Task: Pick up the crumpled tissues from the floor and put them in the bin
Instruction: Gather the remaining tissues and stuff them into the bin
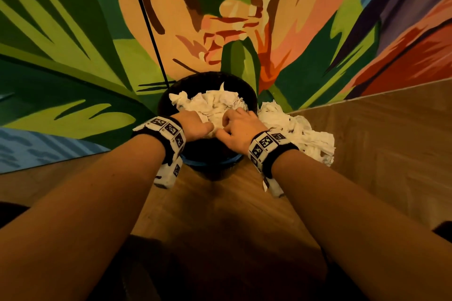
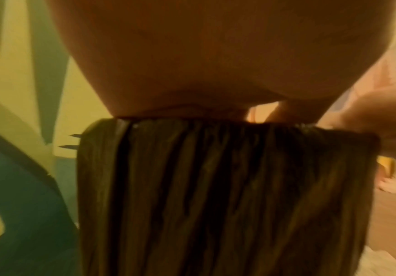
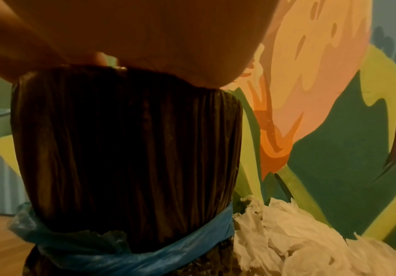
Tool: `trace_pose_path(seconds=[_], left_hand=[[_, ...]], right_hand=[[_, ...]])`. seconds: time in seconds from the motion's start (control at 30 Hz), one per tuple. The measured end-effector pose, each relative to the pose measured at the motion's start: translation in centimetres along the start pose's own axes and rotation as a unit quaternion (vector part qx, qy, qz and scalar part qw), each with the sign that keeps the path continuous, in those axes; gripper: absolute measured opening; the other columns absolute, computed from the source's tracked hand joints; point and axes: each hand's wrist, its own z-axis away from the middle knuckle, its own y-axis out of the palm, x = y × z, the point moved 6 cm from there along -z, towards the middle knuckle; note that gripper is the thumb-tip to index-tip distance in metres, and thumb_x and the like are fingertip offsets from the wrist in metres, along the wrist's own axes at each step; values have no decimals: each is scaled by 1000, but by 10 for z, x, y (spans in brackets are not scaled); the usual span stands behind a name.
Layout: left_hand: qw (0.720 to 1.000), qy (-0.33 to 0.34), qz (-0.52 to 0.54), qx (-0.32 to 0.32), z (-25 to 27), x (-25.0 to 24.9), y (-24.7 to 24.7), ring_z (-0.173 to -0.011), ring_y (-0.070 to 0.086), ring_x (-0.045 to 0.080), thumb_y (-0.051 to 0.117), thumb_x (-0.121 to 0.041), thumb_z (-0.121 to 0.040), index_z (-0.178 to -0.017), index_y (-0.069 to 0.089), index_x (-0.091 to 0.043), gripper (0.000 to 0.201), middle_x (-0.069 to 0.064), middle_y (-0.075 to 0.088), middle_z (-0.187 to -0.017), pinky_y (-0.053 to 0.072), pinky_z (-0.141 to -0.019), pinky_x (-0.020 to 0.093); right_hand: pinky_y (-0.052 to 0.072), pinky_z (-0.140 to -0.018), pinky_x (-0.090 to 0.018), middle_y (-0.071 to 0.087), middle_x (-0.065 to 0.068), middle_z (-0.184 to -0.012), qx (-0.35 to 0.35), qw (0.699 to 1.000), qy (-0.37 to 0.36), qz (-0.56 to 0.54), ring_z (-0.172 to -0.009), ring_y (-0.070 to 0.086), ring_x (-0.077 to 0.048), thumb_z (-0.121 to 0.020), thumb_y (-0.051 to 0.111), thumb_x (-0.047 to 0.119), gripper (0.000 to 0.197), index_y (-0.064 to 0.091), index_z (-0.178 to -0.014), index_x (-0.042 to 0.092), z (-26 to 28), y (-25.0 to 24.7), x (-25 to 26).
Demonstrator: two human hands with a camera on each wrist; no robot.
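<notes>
1. Head view: both hands sit over the mouth of the bin (image 1: pixel 252 102), which stands against the painted wall (image 1: pixel 73 44). Left hand (image 1: pixel 193 124) and right hand (image 1: pixel 238 127) have fingers curled into the tissues in the bin (image 1: pixel 215 104), pinching or pressing the wad; which, I cannot tell. A second heap, the tissues on the floor (image 1: pixel 305 134), lies just right of the bin, touching its side. Judgement: push the wad below the rim before letting go, or it will spill.
2. Left wrist view: palm (image 2: pixel 192 56) over the bin's rim; fingers hidden. Black liner (image 2: pixel 216 196) fills the frame.
3. Right wrist view: floor heap (image 3: pixel 298 233) against the bin's foot and the wall. Open wooden floor (image 1: pixel 379 142) to the right; approach from there.
</notes>
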Motion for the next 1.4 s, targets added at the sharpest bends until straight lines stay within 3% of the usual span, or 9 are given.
trace_pose_path(seconds=[0.13,0.23,0.37,0.5,0.6,0.77,1.07,1.23,1.4], left_hand=[[1000,14,9,17,-2,-7,13,-132,41,31,33,-50,-96,-142,45,-17,57,16,42,-149,31,-107,35],[999,18,43,24,2,-14,17,-144,23,27,31,-41,-102,-153,27,-18,56,12,23,-159,16,-115,30],[998,22,47,38,1,-17,22,-146,20,26,25,-40,-103,-155,19,-17,56,12,19,-161,14,-120,33],[1000,7,-22,13,9,-16,10,-131,42,32,30,-42,-102,-141,45,-6,55,21,42,-147,32,-102,33],[996,20,-79,-31,12,-20,-11,-94,53,29,32,-44,-99,-105,60,-9,46,21,61,-120,38,-76,31],[987,-1,-47,-152,15,-20,-60,-77,57,30,22,-54,-96,-86,60,-6,62,13,62,-91,51,-75,37],[940,133,55,-310,39,-115,-76,-53,49,28,26,-47,-98,-54,45,-15,58,7,49,-57,32,-51,31],[945,228,81,-220,34,-180,-10,-49,48,20,30,-47,-99,-55,49,-15,57,3,48,-52,32,-49,29],[949,296,88,60,1,-191,114,-82,61,26,48,-33,-95,-74,58,-21,26,5,60,-82,46,-68,31]], right_hand=[[29,-92,-39,60,0,-106,18,999,-12,25,-103,51,-21,-95,27,49,48,69,-100,27,-3,1,2],[31,-92,-37,66,-2,-88,-8,999,27,-35,-90,59,-26,-93,35,42,23,49,-102,26,-4,-3,-2],[29,-90,-38,66,-5,-92,17,1000,22,7,-92,58,-26,-95,31,38,33,59,-90,23,-8,0,-2],[29,-87,-38,58,-8,-106,-5,1000,4,28,-104,48,-26,-96,30,38,46,70,-97,15,-7,3,-3],[32,-90,-36,55,-5,-107,-45,999,-7,-28,-107,45,-25,-98,36,35,37,69,-106,19,0,-5,-7],[35,-76,-25,42,9,-102,-214,950,22,-226,-86,42,-2,-93,43,25,33,53,-125,24,19,-44,-34],[37,-79,-28,51,-6,-114,-271,869,332,-248,-88,46,-13,-92,47,16,26,56,-116,21,95,-17,-178],[44,-82,-31,52,-8,-121,-126,883,409,-196,-95,53,-21,-92,55,18,20,62,-109,25,136,52,-206],[47,-96,-34,48,-6,-129,74,899,397,-172,-109,55,-28,-94,54,26,23,68,-112,24,152,120,-186]])
